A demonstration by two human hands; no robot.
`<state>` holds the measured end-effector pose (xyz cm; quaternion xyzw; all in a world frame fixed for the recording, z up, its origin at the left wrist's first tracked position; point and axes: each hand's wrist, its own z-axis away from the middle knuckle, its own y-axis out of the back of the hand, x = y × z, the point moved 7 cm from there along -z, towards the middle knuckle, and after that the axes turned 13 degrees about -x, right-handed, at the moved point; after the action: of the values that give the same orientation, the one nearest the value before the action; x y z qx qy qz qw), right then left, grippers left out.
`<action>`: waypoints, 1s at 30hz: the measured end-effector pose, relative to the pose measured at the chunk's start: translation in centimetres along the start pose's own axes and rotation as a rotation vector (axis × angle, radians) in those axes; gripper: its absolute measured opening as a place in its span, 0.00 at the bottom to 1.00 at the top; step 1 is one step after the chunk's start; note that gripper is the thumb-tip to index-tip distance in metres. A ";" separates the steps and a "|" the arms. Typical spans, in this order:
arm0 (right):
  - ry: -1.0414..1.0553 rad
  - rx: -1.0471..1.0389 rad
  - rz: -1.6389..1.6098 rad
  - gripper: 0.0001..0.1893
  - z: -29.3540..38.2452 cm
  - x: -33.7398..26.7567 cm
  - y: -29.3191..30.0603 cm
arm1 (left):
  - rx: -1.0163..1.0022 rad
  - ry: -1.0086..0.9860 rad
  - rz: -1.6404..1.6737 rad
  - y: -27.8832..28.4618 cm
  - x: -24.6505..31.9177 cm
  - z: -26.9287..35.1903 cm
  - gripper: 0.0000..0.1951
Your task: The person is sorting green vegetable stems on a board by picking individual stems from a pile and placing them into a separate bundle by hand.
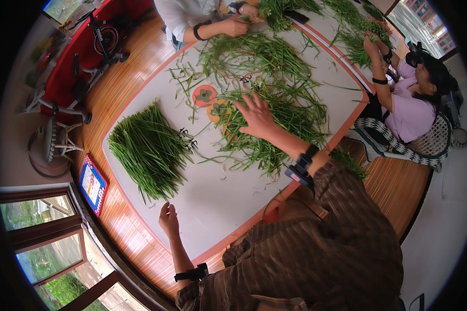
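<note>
My left hand [169, 220] is above the near left part of the white table mat [214, 194], with its fingers slightly curled and nothing seen in it. Just beyond it lies a neat, aligned pile of long green stalks [148, 149], which look like garlic chives. My right hand [257, 116] has its fingers spread over the left side of a loose, tangled heap of the same greens [288, 128]. Whether its fingertips touch the stalks I cannot tell. Trimmed scraps [185, 77] lie scattered beyond, near printed round fruit pictures on the mat.
Across the table a person's hands [235, 25] hold greens. At the right a seated person [408, 93] handles more. A dark phone [296, 16] lies at the far edge. Fallen stalks [348, 161] are by the right table edge. A stool [58, 140] and an exercise bike [105, 39] stand left.
</note>
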<state>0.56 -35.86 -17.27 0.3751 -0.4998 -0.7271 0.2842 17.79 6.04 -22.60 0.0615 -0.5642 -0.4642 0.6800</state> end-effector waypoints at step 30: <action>0.775 -0.134 0.130 0.32 4.0 -10.0 -9.9 | -0.293 -0.102 -0.260 -13.0 12.4 7.9 0.18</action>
<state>2.42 -22.50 -23.11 0.5698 -0.3297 -0.5434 0.5209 3.12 -6.43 -18.84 0.0108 -0.5116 -0.6278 0.5866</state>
